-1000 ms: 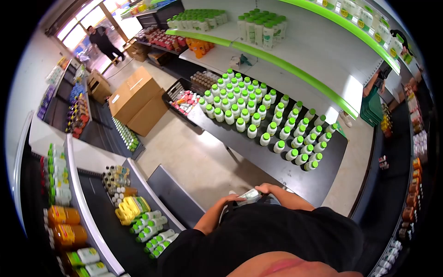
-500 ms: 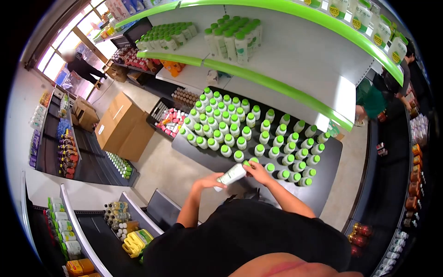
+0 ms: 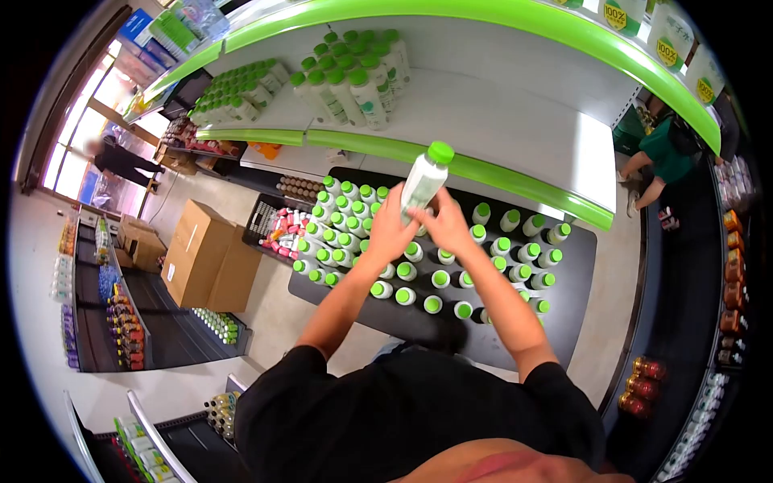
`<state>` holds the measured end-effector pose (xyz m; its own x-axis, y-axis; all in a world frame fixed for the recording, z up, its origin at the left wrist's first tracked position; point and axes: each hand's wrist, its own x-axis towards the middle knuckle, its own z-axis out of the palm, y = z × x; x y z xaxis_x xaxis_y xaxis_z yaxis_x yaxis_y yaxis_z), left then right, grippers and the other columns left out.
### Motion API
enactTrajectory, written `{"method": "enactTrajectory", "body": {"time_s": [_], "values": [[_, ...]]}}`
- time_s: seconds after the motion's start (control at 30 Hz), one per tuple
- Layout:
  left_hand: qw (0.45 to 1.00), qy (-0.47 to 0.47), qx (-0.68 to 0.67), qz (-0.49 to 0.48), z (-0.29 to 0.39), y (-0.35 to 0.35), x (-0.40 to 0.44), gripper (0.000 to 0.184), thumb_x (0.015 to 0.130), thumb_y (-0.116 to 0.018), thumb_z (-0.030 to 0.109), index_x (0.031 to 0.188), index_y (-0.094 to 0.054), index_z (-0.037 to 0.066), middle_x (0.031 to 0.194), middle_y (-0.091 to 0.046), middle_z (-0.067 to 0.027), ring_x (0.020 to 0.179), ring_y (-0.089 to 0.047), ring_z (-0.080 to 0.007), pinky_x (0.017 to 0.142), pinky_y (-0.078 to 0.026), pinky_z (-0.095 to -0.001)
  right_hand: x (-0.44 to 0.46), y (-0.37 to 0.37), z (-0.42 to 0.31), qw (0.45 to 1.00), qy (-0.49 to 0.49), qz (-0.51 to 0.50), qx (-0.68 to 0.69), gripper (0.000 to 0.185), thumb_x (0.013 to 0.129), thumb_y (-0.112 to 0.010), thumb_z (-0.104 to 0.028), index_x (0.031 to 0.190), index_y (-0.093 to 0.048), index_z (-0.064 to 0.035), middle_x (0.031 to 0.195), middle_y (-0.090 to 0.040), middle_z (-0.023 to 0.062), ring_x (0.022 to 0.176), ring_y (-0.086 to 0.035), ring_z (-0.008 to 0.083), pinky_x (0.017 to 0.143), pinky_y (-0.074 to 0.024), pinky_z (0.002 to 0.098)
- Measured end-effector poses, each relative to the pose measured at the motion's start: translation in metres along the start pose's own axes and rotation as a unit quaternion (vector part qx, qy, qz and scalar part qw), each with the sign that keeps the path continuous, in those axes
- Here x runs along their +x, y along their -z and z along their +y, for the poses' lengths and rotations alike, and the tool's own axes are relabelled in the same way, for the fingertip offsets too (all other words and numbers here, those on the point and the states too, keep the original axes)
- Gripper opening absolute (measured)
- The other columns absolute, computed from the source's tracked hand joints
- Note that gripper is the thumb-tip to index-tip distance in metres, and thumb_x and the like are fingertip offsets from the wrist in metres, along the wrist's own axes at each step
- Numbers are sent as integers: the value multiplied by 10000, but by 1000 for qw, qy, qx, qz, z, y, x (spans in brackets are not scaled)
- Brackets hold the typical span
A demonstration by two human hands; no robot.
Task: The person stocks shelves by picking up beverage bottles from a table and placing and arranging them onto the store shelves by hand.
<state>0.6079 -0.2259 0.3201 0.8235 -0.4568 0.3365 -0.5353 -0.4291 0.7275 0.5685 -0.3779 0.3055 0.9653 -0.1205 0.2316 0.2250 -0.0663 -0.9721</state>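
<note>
A white bottle with a green cap (image 3: 423, 179) is held up, tilted slightly to the right, in front of the shelf's green edge. My left hand (image 3: 390, 229) wraps its lower left side. From the right, my right hand (image 3: 445, 225) grips the lower part, fingers across its front. Below both hands, many similar green-capped bottles (image 3: 432, 304) stand upright on a dark table (image 3: 555, 334); my arms hide some of them. On the white shelf (image 3: 499, 133) ahead, a cluster of matching bottles (image 3: 366, 92) stands to the left, with another group (image 3: 245, 90) farther left.
Left of the table sits a black crate (image 3: 262, 221) of red and white items, with a large cardboard box (image 3: 201, 258) beyond. One person (image 3: 121, 161) stands near the far doorway. Another, in green (image 3: 670, 149), is at the right behind the shelf end.
The bottle has risen from low near my body to the height of the shelf edge and turned upright, cap up. Both hands have moved forward with it, and the view has shifted.
</note>
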Motion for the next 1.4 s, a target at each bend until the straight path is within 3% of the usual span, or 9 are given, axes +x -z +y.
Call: {"method": "enactTrajectory", "body": {"time_s": [0.13,0.23,0.43,0.57,0.87,1.17,1.27,1.37,1.4], "values": [[993,-116,-3,9,12,3,84,680,881,-629,125,1462,-315,-37,1377,-455,-255,1283,-444,-443,1074,-382,-457,65,28,-28,988,75,92,-102,561,861,-730,-261,1293,-493,8,1179,-663,229,1118,-642,366,962,-482,427],[982,-178,22,64,-2,-5,139,670,872,-599,81,1472,-321,-25,1408,-443,-255,1298,-437,-441,1073,-386,-466,127,44,-38,969,77,152,-181,550,858,-718,-247,1291,-492,7,1188,-646,249,1119,-618,416,941,-491,446],[994,-97,-56,2,-50,-34,223,673,834,-567,23,1474,-360,-12,1430,-456,-266,1334,-430,-427,1115,-361,-436,247,60,13,928,82,197,-306,516,896,-664,-216,1310,-450,4,1119,-654,270,1033,-617,471,814,-509,513],[994,-107,-36,7,-100,-63,265,706,832,-574,12,1498,-340,23,1435,-451,-278,1339,-429,-430,1119,-356,-435,293,62,54,921,-11,207,-331,492,896,-638,-162,1321,-440,-13,1065,-662,282,989,-620,489,815,-502,533],[990,-136,-46,18,-145,-82,300,847,855,-642,101,1553,-168,24,1519,-326,-274,1373,-375,-437,1117,-348,-445,339,58,81,921,8,227,-316,507,906,-636,-181,1359,-444,-62,1060,-677,256,996,-637,453,838,-507,519],[996,-58,-62,15,-145,-81,307,895,836,-683,144,1563,-163,93,1443,-429,-286,1306,-448,-451,1067,-404,-460,364,41,85,921,-42,238,-306,595,892,-657,-295,1411,-446,-94,1150,-667,244,1054,-632,434,891,-510,480],[991,-104,-70,42,-150,-81,306,843,829,-650,101,1549,-211,96,1388,-479,-276,1269,-470,-444,1051,-405,-481,359,50,121,921,-15,249,-299,640,897,-673,-322,1445,-432,-96,1182,-669,221,1084,-640,404,929,-504,462],[963,7,-268,0,-177,-89,320,792,821,-649,95,1524,-286,119,1396,-488,-246,1280,-476,-415,1055,-409,-462,301,52,88,935,21,282,-215,602,899,-683,-220,1440,-462,-79,1217,-672,193,1090,-665,324,931,-509,397],[964,0,-264,-10,-188,-95,319,756,814,-654,95,1498,-333,119,1396,-492,-239,1278,-481,-408,1059,-409,-455,269,55,71,950,39,279,-135,581,904,-689,-206,1425,-474,-64,1196,-685,168,1067,-670,277,918,-514,366]]}}
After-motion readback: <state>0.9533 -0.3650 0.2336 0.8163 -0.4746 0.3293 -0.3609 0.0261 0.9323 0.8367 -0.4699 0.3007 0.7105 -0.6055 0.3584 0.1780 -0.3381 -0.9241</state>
